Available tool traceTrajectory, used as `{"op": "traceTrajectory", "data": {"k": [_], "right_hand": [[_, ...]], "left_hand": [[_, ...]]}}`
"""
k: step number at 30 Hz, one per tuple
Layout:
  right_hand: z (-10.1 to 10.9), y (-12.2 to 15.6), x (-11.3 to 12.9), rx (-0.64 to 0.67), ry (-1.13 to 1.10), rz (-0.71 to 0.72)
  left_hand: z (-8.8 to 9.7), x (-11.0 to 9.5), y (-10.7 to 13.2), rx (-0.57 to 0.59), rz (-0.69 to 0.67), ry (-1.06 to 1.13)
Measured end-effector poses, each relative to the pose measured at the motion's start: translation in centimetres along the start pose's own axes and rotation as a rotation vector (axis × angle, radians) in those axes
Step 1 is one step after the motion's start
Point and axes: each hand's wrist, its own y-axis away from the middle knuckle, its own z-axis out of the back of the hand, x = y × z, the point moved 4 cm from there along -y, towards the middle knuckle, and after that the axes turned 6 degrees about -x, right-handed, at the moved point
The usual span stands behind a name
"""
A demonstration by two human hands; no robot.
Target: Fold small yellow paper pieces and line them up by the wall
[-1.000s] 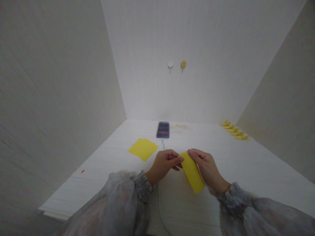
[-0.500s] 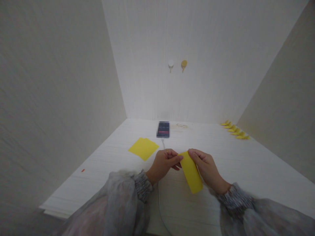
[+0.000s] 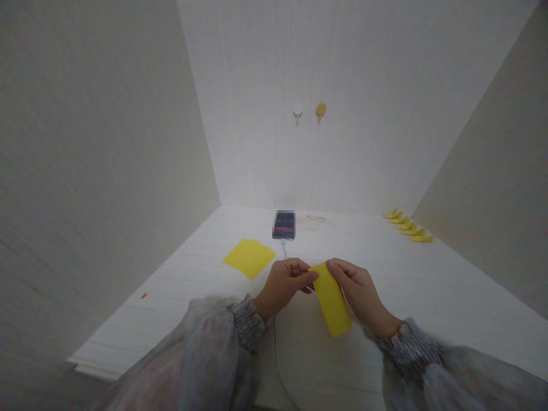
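Note:
A yellow strip of folded paper (image 3: pixel 333 305) is held between my two hands above the white table. My left hand (image 3: pixel 289 283) pinches its upper left corner between thumb and fingers; a ring shows on one finger. At the upper right corner, my right hand (image 3: pixel 354 288) grips the same paper, its thumb along the edge. The lower end of the paper hangs free, pointing toward me. To the left of my left hand lie flat yellow paper sheets (image 3: pixel 249 258), slightly overlapping.
A phone (image 3: pixel 284 225), blurred, lies near the back wall with a white cable (image 3: pixel 277 357) running toward me. Several folded yellow paper pieces (image 3: pixel 409 227) stand in a row at the right wall. Two hooks (image 3: pixel 321 110) are on the back wall. A small red bit (image 3: pixel 144 295) lies left.
Almost nothing differs. Both hands keep their grip on the folded paper, and its lower end has shifted very slightly.

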Motion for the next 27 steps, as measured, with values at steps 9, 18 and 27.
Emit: {"op": "traceTrajectory", "data": {"k": [9, 18, 27], "right_hand": [[0.0, 0.05, 0.3, -0.005, 0.019, 0.026], [0.03, 0.06, 0.3, -0.01, 0.039, 0.045], [-0.05, 0.09, 0.37, -0.022, 0.032, 0.029]], "left_hand": [[0.12, -0.13, -0.01, -0.011, -0.006, -0.011], [0.14, -0.12, -0.01, -0.006, -0.012, -0.005], [0.16, -0.15, -0.1, 0.002, -0.021, -0.015]]}}
